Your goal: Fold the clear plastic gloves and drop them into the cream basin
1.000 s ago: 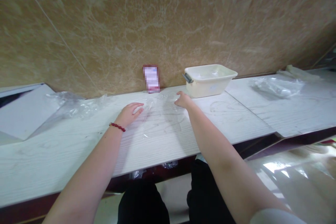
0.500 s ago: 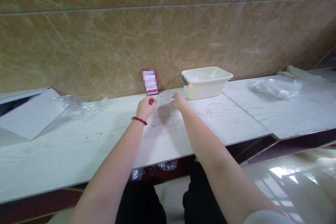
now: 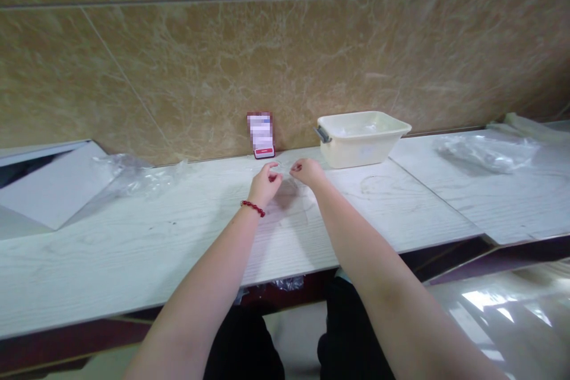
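My left hand (image 3: 266, 184), with a red bead bracelet (image 3: 253, 208) at the wrist, hovers over the white table (image 3: 187, 249). Its thumb and index finger are apart, and nothing shows between them. Just to the right, my right hand (image 3: 308, 171) is closed in a pinch on thin clear plastic, seemingly a bag (image 3: 299, 209), whose faint outline spreads over the table below the hands. How far the plastic reaches is hard to make out. Behind my left hand a phone (image 3: 262, 135) leans upright against the wall, its screen blurred.
A cream plastic bin (image 3: 356, 151) with a grey handle stands right of my hands, clear plastic inside it. Further right lies a clear plastic bundle (image 3: 490, 153). At left are a white box (image 3: 62, 190) and crumpled clear plastic (image 3: 138, 177). A marbled wall (image 3: 222, 71) runs behind.
My left hand has moved closer to my right hand, and its thumb and index finger have spread. The right hand stays pinched. The view has shifted slightly.
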Tool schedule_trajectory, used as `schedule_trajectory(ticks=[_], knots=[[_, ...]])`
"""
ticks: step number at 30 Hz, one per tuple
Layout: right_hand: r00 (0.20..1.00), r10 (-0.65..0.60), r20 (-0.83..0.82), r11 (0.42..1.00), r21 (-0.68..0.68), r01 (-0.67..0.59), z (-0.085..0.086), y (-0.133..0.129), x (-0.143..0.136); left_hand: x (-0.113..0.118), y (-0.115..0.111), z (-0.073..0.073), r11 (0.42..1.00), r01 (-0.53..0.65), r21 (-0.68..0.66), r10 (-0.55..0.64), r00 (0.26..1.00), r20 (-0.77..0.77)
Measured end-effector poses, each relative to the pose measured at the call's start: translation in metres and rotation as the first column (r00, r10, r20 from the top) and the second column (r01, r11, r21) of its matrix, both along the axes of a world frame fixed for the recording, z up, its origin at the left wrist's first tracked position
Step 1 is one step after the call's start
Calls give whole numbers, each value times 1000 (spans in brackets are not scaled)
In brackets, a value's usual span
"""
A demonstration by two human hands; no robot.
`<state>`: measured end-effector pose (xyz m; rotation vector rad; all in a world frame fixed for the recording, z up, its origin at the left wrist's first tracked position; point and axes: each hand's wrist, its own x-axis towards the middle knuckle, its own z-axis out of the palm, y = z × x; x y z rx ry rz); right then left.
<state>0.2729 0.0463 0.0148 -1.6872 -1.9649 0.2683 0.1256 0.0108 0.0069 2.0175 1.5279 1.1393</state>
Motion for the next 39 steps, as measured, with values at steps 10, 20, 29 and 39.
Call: schedule_trajectory(ticks=[10, 20, 29, 39], knots=[[986, 138, 89, 990, -5, -138, 3, -5, -11, -2, 12, -9, 989, 70, -127, -32, 960, 280], [943, 254, 216, 965, 14, -263, 1, -8, -16, 0, 15, -9, 975, 93, -202, -7, 921, 389], [945, 277, 177, 961, -39, -274, -5, -6, -5, -5, 17, -11, 983, -95, -159, 116, 985, 127], [942, 260, 211, 964, -119, -239, -7, -6, -4, -4, 13, -7, 981, -128, -148, 127, 992, -19]])
